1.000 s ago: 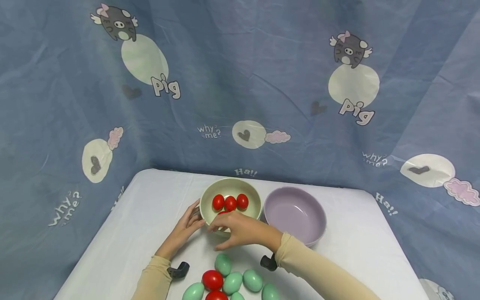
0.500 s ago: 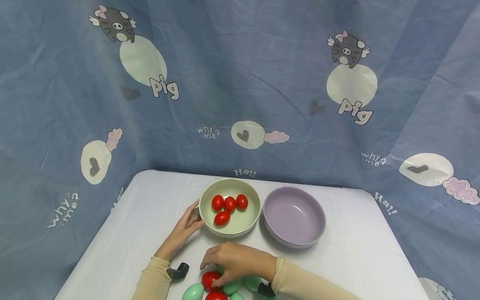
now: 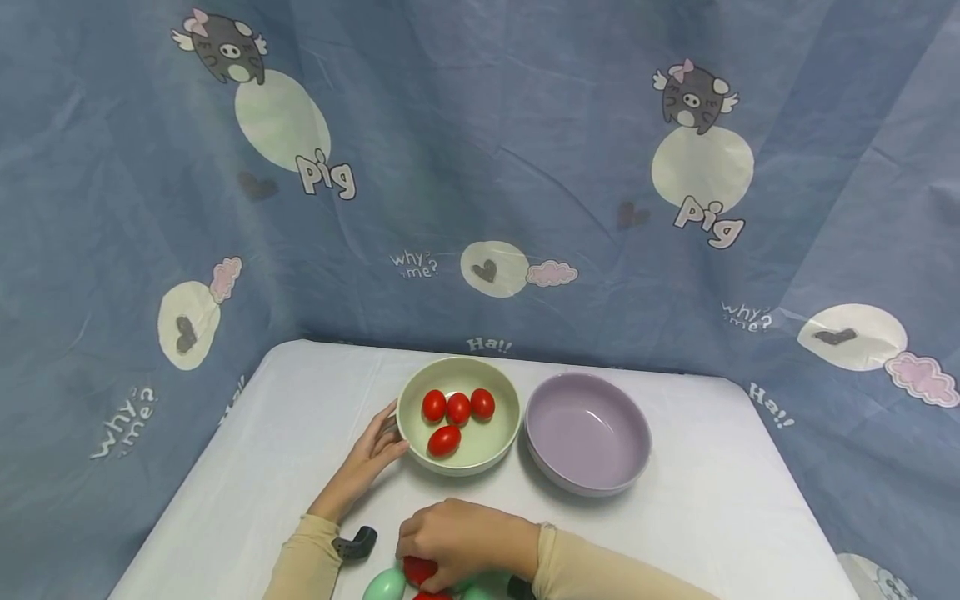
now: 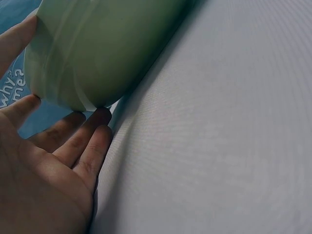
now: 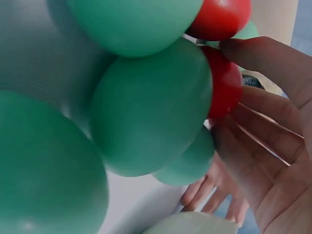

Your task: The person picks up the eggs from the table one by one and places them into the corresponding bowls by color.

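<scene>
The light green bowl (image 3: 487, 446) holds several red eggs (image 3: 445, 441). Against its left side rest the fingertips of my left hand (image 3: 363, 467), fingers spread; the left wrist view shows them touching the bowl's outer wall (image 4: 97, 53). My right hand (image 3: 465, 537) is over the loose eggs at the near edge, its thumb and fingers around a red egg (image 3: 420, 571). In the right wrist view the fingers of the right hand (image 5: 273, 117) pinch that red egg (image 5: 224, 83), beside a large green egg (image 5: 153, 109).
To the right of the green bowl stands a purple bowl (image 3: 588, 433) with nothing in it. Green eggs (image 3: 385, 585) and another red egg (image 5: 222, 17) lie around the right hand. A blue printed cloth (image 3: 480, 167) hangs behind the white table (image 3: 720, 483).
My right hand has come from the green bowl's near rim down to the loose eggs and closed its fingers around a red one. The left hand stays at the bowl.
</scene>
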Available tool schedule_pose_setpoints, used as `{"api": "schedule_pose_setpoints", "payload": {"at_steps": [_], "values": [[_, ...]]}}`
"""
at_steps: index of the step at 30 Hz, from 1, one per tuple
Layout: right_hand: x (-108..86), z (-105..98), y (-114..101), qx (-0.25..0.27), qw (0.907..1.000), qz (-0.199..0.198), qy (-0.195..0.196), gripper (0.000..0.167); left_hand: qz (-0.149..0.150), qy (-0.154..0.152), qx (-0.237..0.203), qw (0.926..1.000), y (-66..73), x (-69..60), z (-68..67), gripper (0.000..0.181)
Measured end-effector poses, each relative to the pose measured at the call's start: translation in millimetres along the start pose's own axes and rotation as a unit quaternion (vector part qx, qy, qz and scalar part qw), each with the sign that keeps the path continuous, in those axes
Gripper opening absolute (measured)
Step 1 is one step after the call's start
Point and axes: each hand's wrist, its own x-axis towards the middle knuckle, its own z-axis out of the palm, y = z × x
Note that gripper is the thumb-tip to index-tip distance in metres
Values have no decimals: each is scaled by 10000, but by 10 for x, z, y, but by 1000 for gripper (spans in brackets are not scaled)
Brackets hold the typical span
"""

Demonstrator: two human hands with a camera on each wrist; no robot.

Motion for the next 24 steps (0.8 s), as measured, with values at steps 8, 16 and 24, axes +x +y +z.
{"api": "schedule_pose_setpoints", "payload": {"at_steps": [8, 16, 24], "values": [[25, -47, -70, -180, 9993, -6, -339, 30, 26, 23, -15, 10000, -6, 6, -1, 77], [52, 2, -56, -220, 9987, 95, -449, 34, 100, 20, -35, 9999, -7, 20, -3, 77], [33, -10, -39, -91, 9993, 143, -345, 36, 160, 13, -49, 9999, 2, 6, -9, 77]]}}
